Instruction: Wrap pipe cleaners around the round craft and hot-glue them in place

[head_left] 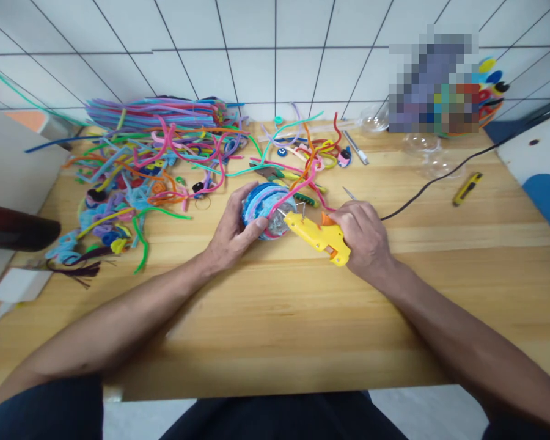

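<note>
My left hand (238, 229) is wrapped round a clear ball (262, 206) partly covered in blue and light-blue pipe cleaners. A pink pipe cleaner (297, 188) runs across the ball's uncovered part and rises off it to the upper right. My right hand (362, 235) grips a yellow hot glue gun (318, 234) with an orange trigger. Its nozzle points left, at or very near the ball beside the pink strand; whether it touches I cannot tell. Just behind the ball lie pliers (268, 172) with green and yellow handles, partly hidden by pipe cleaners.
Loose pipe cleaners (165, 183) and a bundle (156, 114) cover the back left. A utility knife (467, 189) and a slim craft knife (356, 148) lie on the wooden table (266, 330). Clear balls (421, 145) stand at the back right. A black cord (440, 178) crosses the right side.
</note>
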A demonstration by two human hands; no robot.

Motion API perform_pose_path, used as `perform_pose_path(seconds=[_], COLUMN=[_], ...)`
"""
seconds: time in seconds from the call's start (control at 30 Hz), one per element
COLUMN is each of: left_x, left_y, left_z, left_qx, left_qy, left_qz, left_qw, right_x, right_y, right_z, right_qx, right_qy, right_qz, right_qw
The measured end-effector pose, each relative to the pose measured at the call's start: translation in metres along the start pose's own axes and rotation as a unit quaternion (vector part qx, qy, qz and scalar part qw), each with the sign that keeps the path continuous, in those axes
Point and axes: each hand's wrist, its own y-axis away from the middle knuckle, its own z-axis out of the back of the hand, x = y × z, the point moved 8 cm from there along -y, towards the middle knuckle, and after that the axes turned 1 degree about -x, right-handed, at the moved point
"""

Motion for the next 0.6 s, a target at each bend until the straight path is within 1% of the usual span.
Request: perform_pose_path(seconds=[0.1, 0.3, 0.47, 0.6], left_x=[0.0004, -0.0004, 0.0002, -0.0009], left_y=[-0.0002, 0.0002, 0.0008, 0.0008], left_z=[-0.0001, 0.0002, 0.0005, 0.0008], left_qx=[0.001, 0.0, 0.0, 0.0], left_qy=[-0.005, -0.003, 0.002, 0.004], left_qz=[0.002, 0.001, 0.005, 0.002], left_qw=[1.0, 1.0, 1.0, 1.0], right_x=[-0.0015, -0.0002, -0.001, 0.003], right_y=[0.0008, 0.0006, 0.0012, -0.0009], right_z=[-0.0011, 0.0006, -0.0026, -0.0006], right_qx=[0.006, -0.008, 0.011, -0.003], right_qy=[-0.001, -0.003, -0.005, 0.001], right_qz=[-0.008, -0.016, -0.024, -0.008], right_qw=[1.0, 1.0, 1.0, 1.0])
